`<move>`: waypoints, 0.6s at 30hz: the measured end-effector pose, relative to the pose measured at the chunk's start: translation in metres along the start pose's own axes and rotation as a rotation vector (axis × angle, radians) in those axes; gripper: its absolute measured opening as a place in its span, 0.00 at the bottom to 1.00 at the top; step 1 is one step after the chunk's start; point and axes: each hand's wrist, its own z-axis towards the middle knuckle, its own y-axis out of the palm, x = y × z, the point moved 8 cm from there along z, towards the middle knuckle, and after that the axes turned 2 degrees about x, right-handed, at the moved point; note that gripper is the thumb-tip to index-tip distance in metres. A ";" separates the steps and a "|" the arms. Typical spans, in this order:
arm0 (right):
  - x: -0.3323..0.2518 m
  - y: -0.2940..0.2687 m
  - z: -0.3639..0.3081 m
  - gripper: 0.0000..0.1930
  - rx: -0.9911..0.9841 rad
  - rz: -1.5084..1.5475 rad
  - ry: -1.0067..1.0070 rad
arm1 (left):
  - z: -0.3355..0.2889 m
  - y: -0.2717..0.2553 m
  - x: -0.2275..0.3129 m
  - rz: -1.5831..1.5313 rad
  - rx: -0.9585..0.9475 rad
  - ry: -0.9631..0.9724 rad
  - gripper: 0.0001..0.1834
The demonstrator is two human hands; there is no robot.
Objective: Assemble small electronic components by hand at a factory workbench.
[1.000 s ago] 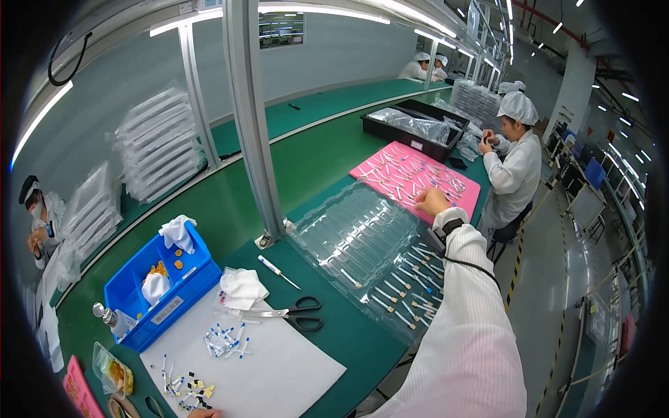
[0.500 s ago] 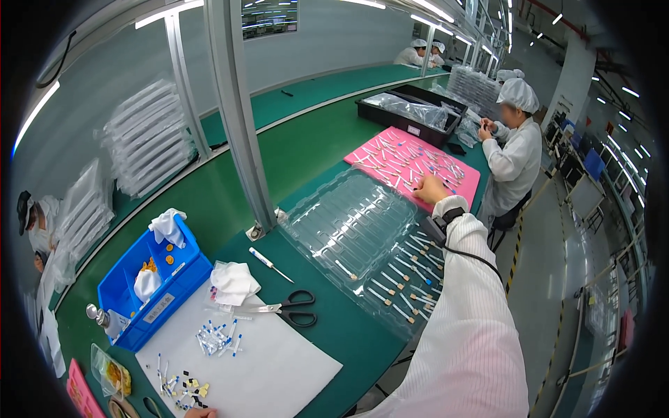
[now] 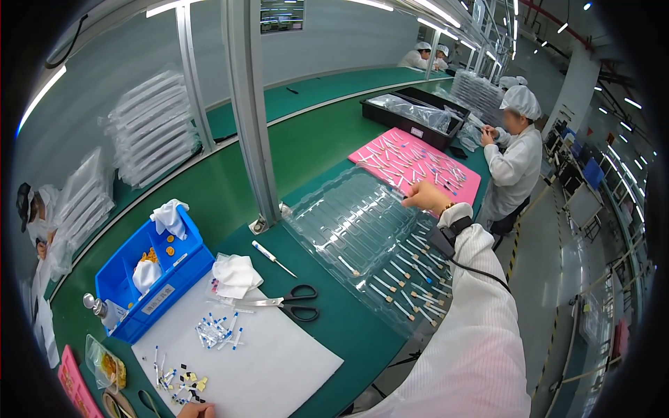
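Observation:
My right hand (image 3: 426, 198) is over the clear plastic tray (image 3: 327, 202), at its edge beside the pink mat (image 3: 456, 171). Thumb and fingers are pinched together; what they hold, if anything, is too small to make out. Many thin white strips (image 3: 390, 155) lie spread on the pink mat. More strips with tan or blue ends (image 3: 401, 270) sit in rows in the tray's near right part, under my forearm. At the lower edge, only part of my left hand (image 3: 198, 411) shows, next to small blue-and-white, black and yellow pieces (image 3: 182, 384) on a white sheet (image 3: 279, 362).
Black-handled scissors (image 3: 301, 303), a white-handled screwdriver (image 3: 272, 258), a white cloth (image 3: 235, 275) and a blue divided bin (image 3: 198, 268) are on the green bench. A metal post (image 3: 251, 139) rises behind. Beyond the mat stand a black crate (image 3: 380, 111) and a co-worker (image 3: 516, 153).
My right hand has moved from the pink mat's near edge slightly left and nearer, over the clear tray. A little more of my left hand shows. The view has shifted slightly.

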 end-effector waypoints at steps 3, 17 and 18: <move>0.005 -0.002 -0.002 0.14 0.031 -0.296 -0.066 | 0.003 0.003 0.001 -0.010 0.007 0.014 0.06; -0.011 -0.006 -0.017 0.09 0.206 -0.624 -0.084 | 0.003 0.003 0.003 0.027 -0.005 -0.044 0.06; -0.015 -0.002 -0.017 0.09 0.217 -0.694 -0.150 | 0.003 0.002 0.003 0.013 -0.003 -0.057 0.06</move>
